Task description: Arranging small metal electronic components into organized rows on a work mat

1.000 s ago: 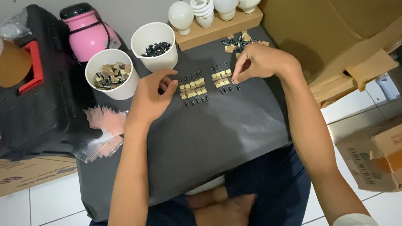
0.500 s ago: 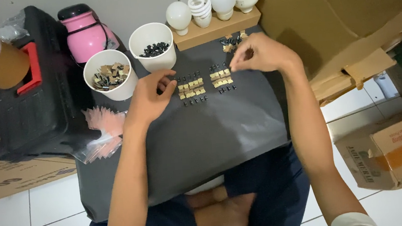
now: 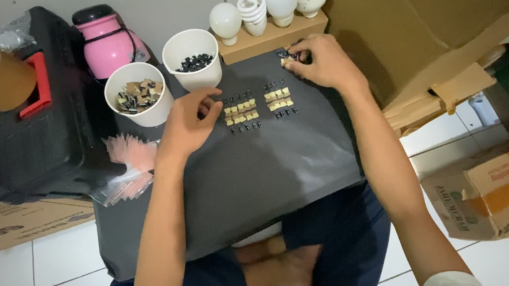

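A dark board (image 3: 251,180) lies across my lap. On it sit two small groups of tan parts with black pieces, a left group (image 3: 241,112) and a right group (image 3: 279,100). My left hand (image 3: 191,121) rests beside the left group, fingers curled, fingertips touching the board near it. My right hand (image 3: 321,60) is at the board's far edge, fingers pinched over a little pile of small parts (image 3: 287,55). Whether it holds one I cannot tell.
Two white cups stand at the far left of the board: one with tan parts (image 3: 138,97), one with black parts (image 3: 193,59). A black toolbox (image 3: 31,119), pink jug (image 3: 107,42), small plastic bags (image 3: 127,166), bulbs on a cardboard strip (image 3: 268,13) and cardboard boxes (image 3: 491,183) surround me.
My right hand has moved away from the right group up to the pile at the board's far edge. My left hand has stayed by the left group.
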